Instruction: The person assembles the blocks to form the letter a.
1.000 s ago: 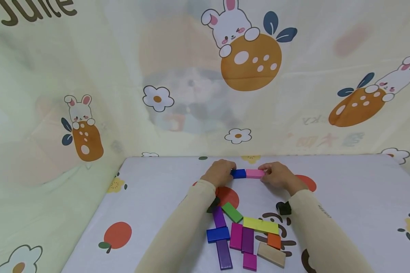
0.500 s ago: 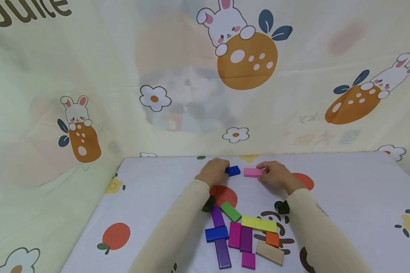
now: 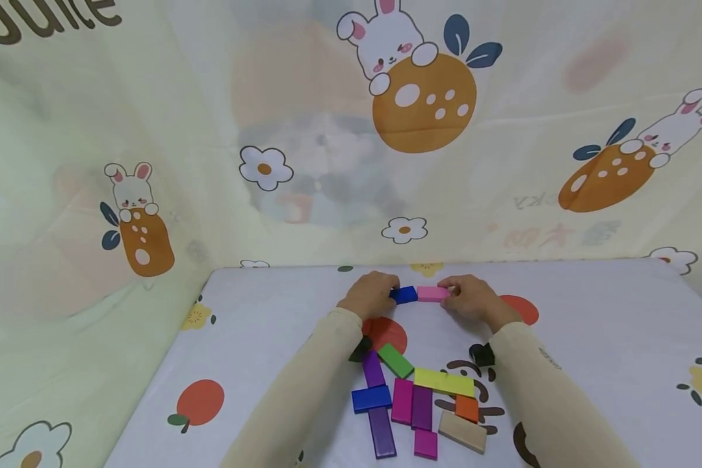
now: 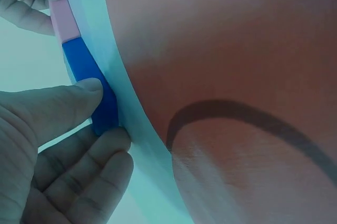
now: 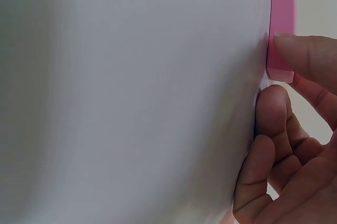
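Near the back of the table, my left hand (image 3: 372, 296) pinches a blue block (image 4: 92, 71) between thumb and fingers. From the other side, my right hand (image 3: 472, 300) pinches a pink block (image 5: 283, 23) at its outer end, thumb on the near face. The two blocks meet end to end in one row, as the left wrist view shows. Part of the blue block is hidden behind the left thumb. In the right wrist view only the tip of the blue block shows above the pink one.
Several flat blocks lie nearer the front: a green block (image 3: 396, 361), a yellow block (image 3: 444, 381), a second blue block (image 3: 371, 399), a beige block (image 3: 462, 431), an orange block (image 3: 467, 409), and purple and magenta ones. A printed cloth wall (image 3: 327, 247) rises behind the table.
Half a second ago a gap stood between the blue and pink blocks, with the blue one tilted. The left hand has moved right, and the blocks meet again, as they did one second ago.
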{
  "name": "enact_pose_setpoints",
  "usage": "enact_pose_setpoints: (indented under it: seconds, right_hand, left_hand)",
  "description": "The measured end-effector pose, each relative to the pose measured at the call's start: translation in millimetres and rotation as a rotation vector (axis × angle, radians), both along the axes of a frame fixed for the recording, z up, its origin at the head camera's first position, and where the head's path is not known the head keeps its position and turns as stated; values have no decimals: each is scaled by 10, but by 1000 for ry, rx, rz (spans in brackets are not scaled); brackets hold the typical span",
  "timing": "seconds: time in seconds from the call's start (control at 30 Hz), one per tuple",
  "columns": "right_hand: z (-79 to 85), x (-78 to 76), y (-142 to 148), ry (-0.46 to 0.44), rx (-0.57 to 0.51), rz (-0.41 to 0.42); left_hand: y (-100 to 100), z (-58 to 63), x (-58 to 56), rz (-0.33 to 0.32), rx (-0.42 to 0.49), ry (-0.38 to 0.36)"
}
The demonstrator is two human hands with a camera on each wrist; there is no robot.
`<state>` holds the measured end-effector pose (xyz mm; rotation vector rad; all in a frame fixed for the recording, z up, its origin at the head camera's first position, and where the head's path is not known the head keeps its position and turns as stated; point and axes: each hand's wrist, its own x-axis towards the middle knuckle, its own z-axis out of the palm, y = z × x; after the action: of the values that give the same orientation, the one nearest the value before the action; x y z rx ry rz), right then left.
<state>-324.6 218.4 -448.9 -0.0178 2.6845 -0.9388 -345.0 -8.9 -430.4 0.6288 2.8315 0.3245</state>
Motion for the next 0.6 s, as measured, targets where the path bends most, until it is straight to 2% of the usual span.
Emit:
enact_pose_setpoints:
  seconds: [0.2,0.33,0.43,0.6]
  right_hand:
    - [-13,35,2,51,16,14]
    - [19,132,-3,105,-6,15]
    - [97,303,-10,131,-6,36]
    - [236,741,-77,161,39,165]
  left_hand:
    - [5,1,13,10,-1,1]
    - [-22,8,8,23,28,-15]
    - [-50,4,1,36,65,-46]
    - [-136,13,9,41,105,-102]
